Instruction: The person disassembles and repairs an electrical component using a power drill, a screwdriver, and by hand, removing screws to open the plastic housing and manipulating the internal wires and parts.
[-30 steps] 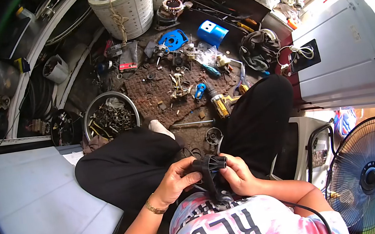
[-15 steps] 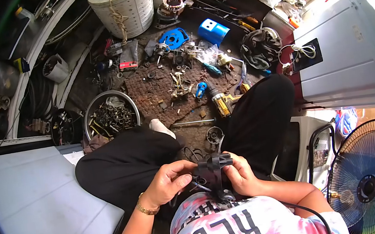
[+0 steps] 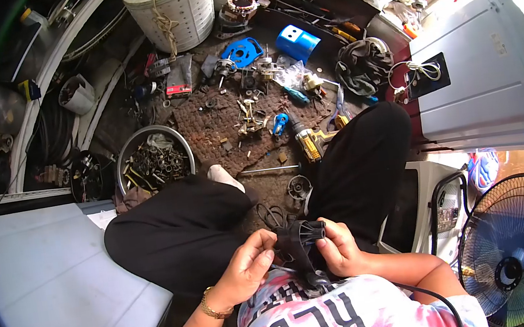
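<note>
A black plastic housing (image 3: 297, 246) with a ribbed, hollow end is held up over my lap, in front of my shirt. My right hand (image 3: 341, 249) grips its ribbed right end between thumb and fingers. On the opposite side, my left hand (image 3: 250, 265) has thumb and fingers closed at the housing's left edge; its fingertips are partly hidden there. Just beyond the housing, a dark looped cable (image 3: 271, 215) and a round metal motor cover (image 3: 299, 188) lie on the floor between my legs.
A yellow cordless drill (image 3: 312, 141) lies by my right knee. A metal basin (image 3: 189, 148) of small hardware stands beyond my left leg. Motor parts (image 3: 251, 117) are scattered over the brown mat (image 3: 205, 134). A fan (image 3: 517, 242) stands at right, a white panel (image 3: 45, 278) at left.
The black housing has turned in my hands, so its ribbed hollow end now shows more. My left hand has shifted slightly right with its fingers drawn closer together.
</note>
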Demonstrator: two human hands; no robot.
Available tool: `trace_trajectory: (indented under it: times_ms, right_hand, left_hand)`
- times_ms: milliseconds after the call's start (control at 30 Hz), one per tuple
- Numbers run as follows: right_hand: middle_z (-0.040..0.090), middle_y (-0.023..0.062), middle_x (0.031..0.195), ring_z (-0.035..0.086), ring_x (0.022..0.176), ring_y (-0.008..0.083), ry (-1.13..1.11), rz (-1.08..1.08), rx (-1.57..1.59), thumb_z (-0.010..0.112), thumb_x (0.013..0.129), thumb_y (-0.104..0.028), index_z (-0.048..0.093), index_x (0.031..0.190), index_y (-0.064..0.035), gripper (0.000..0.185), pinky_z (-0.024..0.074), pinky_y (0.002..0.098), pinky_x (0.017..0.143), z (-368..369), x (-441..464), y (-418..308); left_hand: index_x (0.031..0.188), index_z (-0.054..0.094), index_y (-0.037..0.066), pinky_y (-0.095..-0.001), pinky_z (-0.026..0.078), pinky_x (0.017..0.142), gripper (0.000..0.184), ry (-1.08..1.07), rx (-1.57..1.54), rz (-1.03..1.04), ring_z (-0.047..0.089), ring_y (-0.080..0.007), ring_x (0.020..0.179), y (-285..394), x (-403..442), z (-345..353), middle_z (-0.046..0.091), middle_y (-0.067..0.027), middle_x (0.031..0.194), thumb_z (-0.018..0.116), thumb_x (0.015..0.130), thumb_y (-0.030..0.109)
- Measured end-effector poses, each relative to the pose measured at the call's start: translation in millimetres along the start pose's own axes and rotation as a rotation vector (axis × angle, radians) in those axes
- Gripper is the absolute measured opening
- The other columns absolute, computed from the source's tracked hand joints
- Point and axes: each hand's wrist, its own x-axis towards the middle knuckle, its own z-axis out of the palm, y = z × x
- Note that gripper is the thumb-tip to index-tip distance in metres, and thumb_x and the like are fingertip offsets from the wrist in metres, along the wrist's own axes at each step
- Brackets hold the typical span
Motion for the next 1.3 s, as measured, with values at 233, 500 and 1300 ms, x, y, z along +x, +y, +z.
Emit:
trace_trajectory:
  times_ms: [233, 500, 1300]
  right_hand:
    - [0.046, 0.0068, 0.065, 0.043, 0.053, 0.0198, -0.036, -0.154, -0.068, 0.049, 0.095, -0.010, 0.050, 0.087, -0.0004, 0.013, 0.0374, 0.0308, 0.052, -3.0, -4.0, 12.1]
    - [0.050, 0.0043, 0.072, 0.045, 0.062, 0.0136, 0.078, -0.117, 0.068, 0.050, 0.094, -0.007, 0.048, 0.085, -0.0014, 0.011, 0.0390, 0.0276, 0.059, 1.9, -7.9, 8.3]
    - [0.047, -0.0004, 0.066, 0.042, 0.058, 0.0085, -0.080, -0.006, 0.144, 0.044, 0.101, -0.018, 0.053, 0.090, -0.0014, 0.022, 0.0372, 0.0256, 0.054, -1.7, -7.6, 12.7]
  left_hand:
    - [0.122, 0.051, 0.007, -0.0213, 0.050, 0.067, 0.025, 0.172, -0.324, -0.221, 0.058, -0.0053, 0.084, -21.5, 3.3, 18.9, 0.061, 0.0000, 0.092, 0.044, 0.102, 0.020]
    - [0.124, 0.049, 0.005, -0.0276, 0.050, 0.089, 0.030, -0.046, -0.518, -0.115, 0.061, -0.0123, 0.099, -18.2, 3.2, 14.9, 0.062, -0.0055, 0.110, 0.046, 0.097, 0.019]
    - [0.108, 0.066, -0.004, -0.0260, 0.050, 0.073, 0.031, -0.004, 0.341, 0.337, 0.063, -0.0136, 0.081, 15.8, 26.5, 3.0, 0.069, -0.0057, 0.092, 0.072, 0.086, 0.018]
